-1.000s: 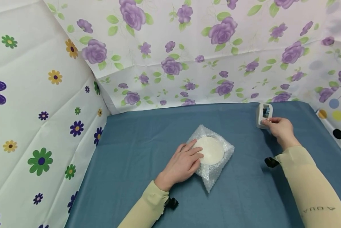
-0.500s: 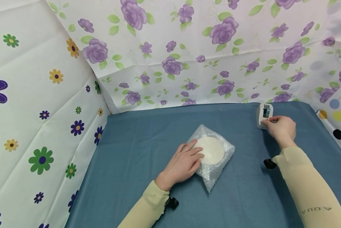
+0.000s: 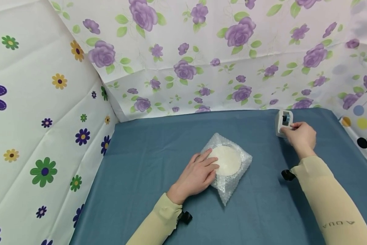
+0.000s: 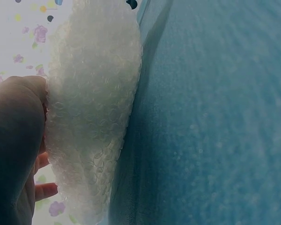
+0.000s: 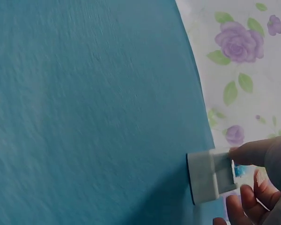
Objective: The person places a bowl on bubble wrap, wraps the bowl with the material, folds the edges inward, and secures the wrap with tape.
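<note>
A bubble-wrap package (image 3: 237, 177) lies on the blue cloth, with a round cream-coloured disc (image 3: 229, 161) showing at its middle. My left hand (image 3: 195, 175) rests on its left part, fingers spread over the disc's edge. From the side, in the left wrist view, the bubble wrap (image 4: 93, 93) looks thick and puffy, with fingers along it. Near the back right stands a small white tape dispenser (image 3: 280, 120) with a blue roll inside. My right hand (image 3: 303, 137) grips its front end between thumb and index finger. The right wrist view shows the dispenser (image 5: 203, 176) under the fingertips.
Blue cloth (image 3: 146, 163) covers the table. A white sheet with purple roses (image 3: 185, 69) hangs behind, and a flower-printed sheet (image 3: 59, 119) slopes down at the left. Black wrist cameras (image 3: 186, 217) sit by both cuffs.
My right thumb and index finger shift slightly at the dispenser's front end, and the right forearm moves a little left. My left hand and the package stay in place.
</note>
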`<action>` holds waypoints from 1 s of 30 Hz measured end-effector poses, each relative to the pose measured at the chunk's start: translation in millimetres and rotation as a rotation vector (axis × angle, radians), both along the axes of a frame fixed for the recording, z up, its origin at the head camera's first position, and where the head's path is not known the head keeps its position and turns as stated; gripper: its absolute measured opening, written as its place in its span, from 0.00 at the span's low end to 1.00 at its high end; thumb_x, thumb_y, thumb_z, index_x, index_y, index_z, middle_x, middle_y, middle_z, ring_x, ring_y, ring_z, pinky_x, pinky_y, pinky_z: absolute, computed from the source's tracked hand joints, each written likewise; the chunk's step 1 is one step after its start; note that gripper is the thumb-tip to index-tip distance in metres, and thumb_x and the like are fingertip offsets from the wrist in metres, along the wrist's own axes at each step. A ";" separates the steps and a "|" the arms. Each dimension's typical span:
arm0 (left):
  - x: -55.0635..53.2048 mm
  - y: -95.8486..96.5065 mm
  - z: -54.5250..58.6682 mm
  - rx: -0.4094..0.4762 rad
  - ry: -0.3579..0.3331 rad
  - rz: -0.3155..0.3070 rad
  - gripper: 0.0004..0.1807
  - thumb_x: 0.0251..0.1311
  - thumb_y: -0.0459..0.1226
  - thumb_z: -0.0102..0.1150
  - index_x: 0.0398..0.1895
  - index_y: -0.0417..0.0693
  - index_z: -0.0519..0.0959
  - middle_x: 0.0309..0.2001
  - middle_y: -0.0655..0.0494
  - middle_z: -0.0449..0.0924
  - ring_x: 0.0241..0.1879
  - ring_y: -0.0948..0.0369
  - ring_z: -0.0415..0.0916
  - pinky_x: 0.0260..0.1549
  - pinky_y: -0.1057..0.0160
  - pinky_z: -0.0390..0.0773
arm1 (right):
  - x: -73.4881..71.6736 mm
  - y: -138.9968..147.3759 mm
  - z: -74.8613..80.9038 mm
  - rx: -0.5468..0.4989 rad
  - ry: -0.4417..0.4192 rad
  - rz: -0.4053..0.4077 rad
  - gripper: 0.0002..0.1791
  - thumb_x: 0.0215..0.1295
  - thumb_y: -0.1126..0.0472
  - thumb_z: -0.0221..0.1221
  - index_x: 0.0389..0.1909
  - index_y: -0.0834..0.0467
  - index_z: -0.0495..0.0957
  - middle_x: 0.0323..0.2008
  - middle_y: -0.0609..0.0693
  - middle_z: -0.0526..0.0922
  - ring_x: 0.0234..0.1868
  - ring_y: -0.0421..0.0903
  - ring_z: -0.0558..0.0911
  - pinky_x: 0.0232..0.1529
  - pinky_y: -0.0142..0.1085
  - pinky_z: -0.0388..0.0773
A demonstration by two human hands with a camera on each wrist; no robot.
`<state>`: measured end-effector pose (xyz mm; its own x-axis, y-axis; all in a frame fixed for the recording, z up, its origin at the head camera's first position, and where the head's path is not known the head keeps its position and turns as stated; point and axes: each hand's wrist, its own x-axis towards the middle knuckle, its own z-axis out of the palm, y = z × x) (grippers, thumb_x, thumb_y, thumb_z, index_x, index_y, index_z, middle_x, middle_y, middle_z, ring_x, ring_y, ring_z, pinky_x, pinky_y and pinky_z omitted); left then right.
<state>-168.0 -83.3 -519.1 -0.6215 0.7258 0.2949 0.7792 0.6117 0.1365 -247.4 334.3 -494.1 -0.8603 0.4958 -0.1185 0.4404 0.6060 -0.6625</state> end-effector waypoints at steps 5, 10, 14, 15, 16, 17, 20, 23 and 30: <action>1.7 -0.1 0.0 0.002 -0.010 -0.004 0.19 0.85 0.42 0.44 0.61 0.58 0.87 0.71 0.58 0.78 0.83 0.53 0.54 0.75 0.44 0.63 | 5.4 -9.5 -6.0 -0.146 0.034 -0.075 0.41 0.82 0.36 0.41 0.75 0.66 0.72 0.68 0.69 0.75 0.62 0.65 0.76 0.53 0.54 0.78; 2.1 -0.2 0.1 0.010 -0.020 -0.001 0.20 0.86 0.42 0.44 0.61 0.58 0.87 0.71 0.57 0.78 0.83 0.53 0.53 0.75 0.45 0.62 | 6.0 -16.2 -10.1 -0.364 0.057 -0.170 0.40 0.84 0.36 0.38 0.81 0.60 0.66 0.72 0.64 0.72 0.63 0.55 0.76 0.57 0.48 0.78; 0.9 -0.1 0.4 0.013 -0.017 0.001 0.20 0.86 0.42 0.43 0.61 0.58 0.87 0.71 0.57 0.78 0.83 0.53 0.53 0.75 0.45 0.62 | 3.5 -16.7 -10.5 -0.483 0.047 -0.216 0.38 0.85 0.38 0.40 0.83 0.58 0.64 0.59 0.55 0.77 0.48 0.40 0.78 0.47 0.36 0.80; 0.6 -0.1 0.4 0.014 -0.019 0.002 0.20 0.86 0.42 0.43 0.61 0.58 0.87 0.71 0.57 0.78 0.83 0.54 0.53 0.75 0.45 0.62 | 3.0 -16.4 -10.6 -0.497 0.046 -0.223 0.37 0.85 0.39 0.41 0.83 0.58 0.64 0.56 0.52 0.77 0.46 0.39 0.77 0.46 0.34 0.80; 0.6 0.0 0.4 0.014 -0.021 0.002 0.20 0.86 0.41 0.43 0.61 0.58 0.87 0.71 0.57 0.78 0.83 0.54 0.53 0.75 0.45 0.62 | 3.0 -15.7 -10.9 -0.507 0.043 -0.230 0.37 0.85 0.39 0.42 0.83 0.58 0.64 0.53 0.51 0.76 0.44 0.37 0.77 0.45 0.33 0.80; 0.7 0.1 0.6 0.015 -0.021 0.002 0.20 0.85 0.41 0.43 0.61 0.58 0.87 0.71 0.57 0.78 0.83 0.54 0.53 0.75 0.45 0.62 | 3.0 -15.1 -11.4 -0.516 0.040 -0.237 0.37 0.85 0.40 0.43 0.83 0.58 0.63 0.52 0.49 0.76 0.43 0.36 0.76 0.45 0.33 0.80; 1.0 0.4 0.2 0.015 -0.020 0.002 0.20 0.85 0.41 0.44 0.61 0.58 0.87 0.71 0.58 0.78 0.83 0.54 0.53 0.75 0.45 0.62 | 4.0 -15.0 -12.8 -0.520 0.041 -0.246 0.36 0.86 0.41 0.43 0.83 0.59 0.63 0.51 0.49 0.76 0.43 0.36 0.76 0.48 0.33 0.80; 1.1 0.8 -0.4 0.015 -0.015 0.000 0.20 0.85 0.41 0.43 0.61 0.58 0.87 0.71 0.58 0.78 0.83 0.53 0.53 0.75 0.44 0.62 | 6.5 -16.5 -13.9 -0.503 0.050 -0.246 0.36 0.86 0.42 0.43 0.82 0.60 0.64 0.53 0.50 0.76 0.45 0.36 0.77 0.51 0.34 0.80; 1.9 1.8 -0.8 0.012 -0.030 0.022 0.20 0.86 0.42 0.43 0.61 0.59 0.87 0.71 0.59 0.77 0.84 0.54 0.51 0.74 0.39 0.60 | 14.2 -22.0 -11.1 -0.602 0.109 -0.277 0.32 0.81 0.47 0.44 0.77 0.60 0.69 0.63 0.50 0.75 0.60 0.42 0.78 0.68 0.40 0.77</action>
<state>-166.1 -81.5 -519.9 -0.6456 0.7086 0.2848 0.7613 0.6266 0.1668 -233.1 312.4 -505.2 -0.7333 0.5749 -0.3629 0.4380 -0.0087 -0.8989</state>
